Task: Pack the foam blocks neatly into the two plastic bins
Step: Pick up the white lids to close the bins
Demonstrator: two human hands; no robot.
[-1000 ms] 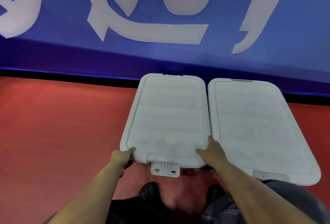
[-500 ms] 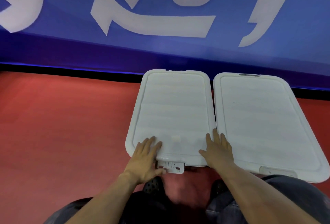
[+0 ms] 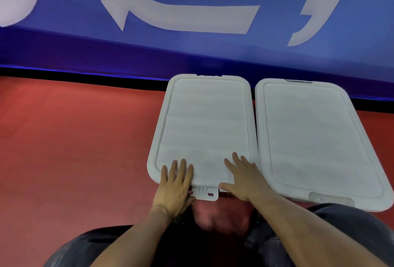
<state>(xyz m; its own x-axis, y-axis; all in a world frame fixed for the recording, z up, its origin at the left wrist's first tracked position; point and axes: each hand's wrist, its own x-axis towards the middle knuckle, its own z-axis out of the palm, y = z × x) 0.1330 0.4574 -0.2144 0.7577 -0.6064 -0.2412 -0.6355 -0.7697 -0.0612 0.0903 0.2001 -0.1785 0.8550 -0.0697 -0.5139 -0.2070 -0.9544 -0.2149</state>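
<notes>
Here, both hands, left hand (image 3: 173,183) and right hand (image 3: 245,178), press flat, fingers spread, on the left bin lid (image 3: 204,121).

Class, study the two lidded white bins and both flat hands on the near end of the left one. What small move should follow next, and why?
Probably swing the latch of the left bin down to lock it. Left hand and right hand press its lid flat, yet that latch sticks out, while the right bin's latch seems to lie flush.

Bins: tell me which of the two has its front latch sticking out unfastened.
The left bin, the one both hands press on. Its latch juts out past the lid edge; the right bin has its latch lying flat.
</notes>
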